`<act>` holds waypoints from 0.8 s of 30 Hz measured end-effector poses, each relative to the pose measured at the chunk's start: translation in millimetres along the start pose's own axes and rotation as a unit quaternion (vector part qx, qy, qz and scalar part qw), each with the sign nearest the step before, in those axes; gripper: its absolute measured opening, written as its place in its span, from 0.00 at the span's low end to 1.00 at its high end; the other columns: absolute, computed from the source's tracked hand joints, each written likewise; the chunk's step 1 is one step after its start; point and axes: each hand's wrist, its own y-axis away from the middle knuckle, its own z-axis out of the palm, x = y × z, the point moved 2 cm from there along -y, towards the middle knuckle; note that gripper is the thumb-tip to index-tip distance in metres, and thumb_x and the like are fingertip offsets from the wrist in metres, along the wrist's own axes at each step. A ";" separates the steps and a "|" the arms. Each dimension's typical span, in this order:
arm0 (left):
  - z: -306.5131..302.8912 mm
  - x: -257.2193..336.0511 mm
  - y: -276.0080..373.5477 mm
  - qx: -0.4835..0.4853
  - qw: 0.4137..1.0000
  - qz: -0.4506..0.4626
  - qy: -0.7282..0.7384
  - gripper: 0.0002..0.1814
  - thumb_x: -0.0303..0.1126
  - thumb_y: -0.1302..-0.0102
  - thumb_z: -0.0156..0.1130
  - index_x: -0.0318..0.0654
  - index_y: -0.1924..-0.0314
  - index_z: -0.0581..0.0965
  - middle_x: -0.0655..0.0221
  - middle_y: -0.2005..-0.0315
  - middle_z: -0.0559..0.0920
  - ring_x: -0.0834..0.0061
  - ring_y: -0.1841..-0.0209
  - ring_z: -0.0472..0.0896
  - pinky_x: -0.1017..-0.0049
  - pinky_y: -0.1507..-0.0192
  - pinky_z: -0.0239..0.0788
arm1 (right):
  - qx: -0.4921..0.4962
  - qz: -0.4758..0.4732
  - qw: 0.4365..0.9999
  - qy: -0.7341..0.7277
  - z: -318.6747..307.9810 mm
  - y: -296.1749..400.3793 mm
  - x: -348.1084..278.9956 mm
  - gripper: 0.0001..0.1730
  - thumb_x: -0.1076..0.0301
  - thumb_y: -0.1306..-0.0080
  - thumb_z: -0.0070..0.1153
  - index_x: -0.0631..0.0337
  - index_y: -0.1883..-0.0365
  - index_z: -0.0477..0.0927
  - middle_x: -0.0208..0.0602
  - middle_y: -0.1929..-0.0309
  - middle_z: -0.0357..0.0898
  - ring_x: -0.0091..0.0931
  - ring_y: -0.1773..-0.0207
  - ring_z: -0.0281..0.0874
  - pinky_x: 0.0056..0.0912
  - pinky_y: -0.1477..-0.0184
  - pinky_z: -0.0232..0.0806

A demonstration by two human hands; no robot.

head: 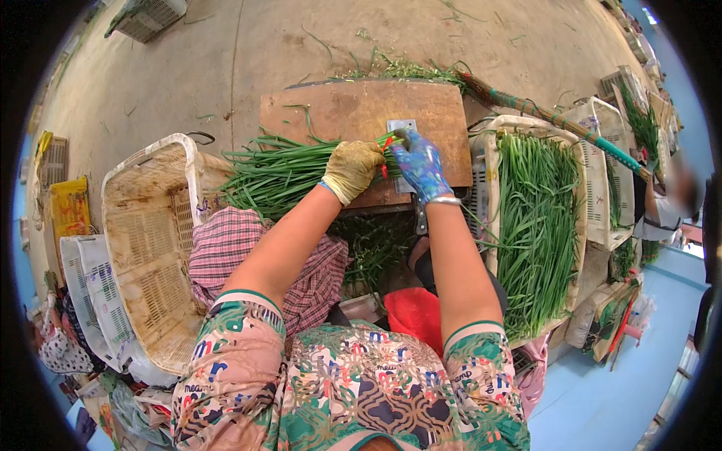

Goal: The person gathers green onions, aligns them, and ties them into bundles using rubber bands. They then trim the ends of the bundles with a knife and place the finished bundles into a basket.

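A bundle of long green stalks, likely garlic chives (282, 169), lies across a wooden board (361, 107), leaf ends to the left. My left hand (352, 169), in a yellowed glove, is closed around the bundle near its right end. My right hand (420, 163), in a blue patterned glove, pinches a red tie (384, 144) at the stalk ends. Part of that tie hangs below, by my left fingers. Under my right hand lies a wide-bladed knife; its blade (401, 125) is partly hidden, and its dark riveted handle (421, 217) juts over the near edge.
At left stands a stained white crate (149, 282); at right, a crate full of chives (536, 237). A long broom (555, 119) slants above the right crate towards a person (660, 206). Green scraps (406, 69) lie beyond the board. Checked cloth (225, 242) covers my lap.
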 end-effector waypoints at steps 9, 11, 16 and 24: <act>-1.2 0.1 1.6 0.048 0.996 -0.048 0.055 0.03 0.28 0.48 0.64 0.42 0.71 0.81 0.65 0.73 0.81 0.63 0.71 0.80 0.69 0.68 0.71 | -0.104 -0.070 0.950 0.286 14.6 -25.5 -5.0 0.11 0.62 0.41 0.56 0.56 0.62 0.80 0.45 0.61 0.79 0.42 0.58 0.79 0.45 0.58 0.72; 12.3 -14.6 7.4 0.129 0.968 -0.134 0.170 0.04 0.28 0.47 0.65 0.40 0.70 0.81 0.64 0.74 0.81 0.65 0.72 0.79 0.71 0.67 0.71 | -0.038 -0.124 0.954 0.270 16.9 -16.7 6.0 0.09 0.62 0.40 0.55 0.57 0.65 0.79 0.44 0.65 0.78 0.42 0.62 0.80 0.45 0.62 0.73; -8.5 -31.9 -36.8 -0.118 0.927 -0.318 0.160 0.11 0.30 0.45 0.65 0.35 0.63 0.82 0.58 0.70 0.83 0.65 0.66 0.81 0.70 0.62 0.71 | 0.043 -0.139 0.976 0.164 29.6 13.1 8.9 0.11 0.64 0.38 0.54 0.59 0.61 0.77 0.47 0.64 0.78 0.44 0.61 0.79 0.46 0.57 0.71; 5.1 -22.6 -35.1 -0.147 0.932 -0.239 0.228 0.16 0.22 0.46 0.57 0.35 0.56 0.79 0.58 0.64 0.83 0.66 0.59 0.82 0.69 0.57 0.71 | 0.077 0.102 0.968 -0.214 64.8 21.0 39.5 0.10 0.70 0.37 0.57 0.65 0.59 0.82 0.36 0.69 0.82 0.26 0.68 0.77 0.29 0.62 0.67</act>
